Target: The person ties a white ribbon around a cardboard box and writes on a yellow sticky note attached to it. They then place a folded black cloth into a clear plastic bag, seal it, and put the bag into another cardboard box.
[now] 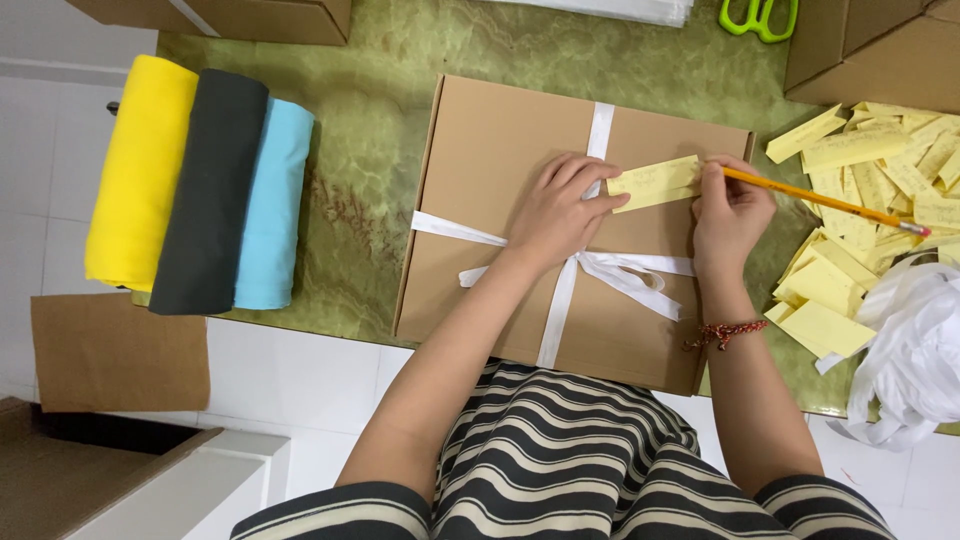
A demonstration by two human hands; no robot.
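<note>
A flat brown cardboard box (500, 170) lies on the green marbled table (370, 110), tied crosswise with a white ribbon (600, 125) knotted in a bow. My left hand (565, 210) rests flat on the box lid and pins down a yellow paper slip (655, 183). My right hand (730, 210) grips a yellow pencil (820, 198), whose tip touches the slip's right end. A red string bracelet circles my right wrist.
Three fabric rolls, yellow (140, 170), dark grey (210, 190) and light blue (275, 205), lie at the table's left. Several yellow slips (880, 170) pile at the right beside white plastic (915, 350). Green scissors (758, 17) and cardboard boxes (880, 50) sit at the far edge.
</note>
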